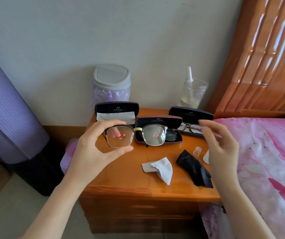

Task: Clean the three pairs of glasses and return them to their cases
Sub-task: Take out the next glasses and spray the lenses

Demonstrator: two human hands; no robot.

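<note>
My left hand holds up a pair of dark-rimmed glasses with a gold bridge, pinching the left lens rim between thumb and fingers. My right hand hovers at the right with fingers spread and nothing in it. Three cases stand open on the wooden nightstand: the left case holds a grey cloth, the middle case holds dark glasses, the right case holds black-framed glasses. A white cloth and a black cloth lie on the nightstand.
A grey lidded bin and a clear cup with a straw stand at the back. A small clear cap sits near the black cloth. A pink-covered bed borders the right, a purple rolled mat the left.
</note>
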